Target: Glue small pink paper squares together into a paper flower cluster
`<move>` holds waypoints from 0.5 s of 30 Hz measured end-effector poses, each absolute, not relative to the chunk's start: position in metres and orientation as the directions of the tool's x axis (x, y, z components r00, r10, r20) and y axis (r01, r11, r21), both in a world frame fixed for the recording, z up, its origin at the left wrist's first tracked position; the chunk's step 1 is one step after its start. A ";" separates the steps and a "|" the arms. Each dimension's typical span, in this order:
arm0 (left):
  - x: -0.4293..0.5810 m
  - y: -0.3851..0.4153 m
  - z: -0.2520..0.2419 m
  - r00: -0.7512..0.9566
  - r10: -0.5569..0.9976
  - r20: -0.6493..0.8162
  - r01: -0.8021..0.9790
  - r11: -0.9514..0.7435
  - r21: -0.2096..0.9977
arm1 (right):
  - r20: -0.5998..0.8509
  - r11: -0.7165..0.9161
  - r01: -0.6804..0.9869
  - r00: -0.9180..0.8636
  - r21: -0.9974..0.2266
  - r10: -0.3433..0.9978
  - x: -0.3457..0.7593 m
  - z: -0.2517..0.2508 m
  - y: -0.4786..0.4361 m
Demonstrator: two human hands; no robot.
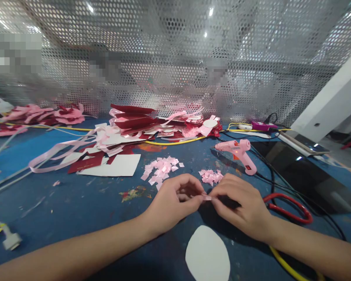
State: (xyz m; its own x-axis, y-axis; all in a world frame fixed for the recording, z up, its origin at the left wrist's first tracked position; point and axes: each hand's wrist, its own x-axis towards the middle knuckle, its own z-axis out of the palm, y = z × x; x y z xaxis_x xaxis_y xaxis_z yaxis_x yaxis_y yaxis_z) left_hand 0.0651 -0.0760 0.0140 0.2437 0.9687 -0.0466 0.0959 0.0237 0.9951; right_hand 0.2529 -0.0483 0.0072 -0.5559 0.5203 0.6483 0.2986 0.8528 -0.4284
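Between the fingertips of my left hand (178, 201) and my right hand (242, 205) is a small piece of pink ribbon (207, 197). Both hands are closed in a pinch, one at each end of it. Just beyond them lies a small heap of folded pink ribbon pieces (211, 176). A looser pile of flat pink ribbon squares (162, 168) is farther left. Nearer to me a white petal-shaped card (208, 255) rests flat on the blue table (105, 218).
A pink glue gun (236, 150) lies beyond my right hand, its cord running right. Red scissor-like handles (304, 210) sit by my right wrist, near a dark glass panel (316, 171). Red and white paper scraps (134, 121) and ribbon are heaped at the back before a perforated metal screen (175, 50).
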 end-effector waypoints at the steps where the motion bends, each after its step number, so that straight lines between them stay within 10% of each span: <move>1: 0.064 -0.077 0.014 0.240 0.971 0.006 0.141 -0.041 0.989 | 0.650 0.851 0.301 -0.551 -0.432 0.524 0.253 0.008 -0.048; 15: 0.063 -0.080 0.014 0.267 0.947 0.178 0.238 -0.244 0.940 | 0.619 0.851 0.312 -0.587 -0.422 0.522 0.256 0.003 -0.048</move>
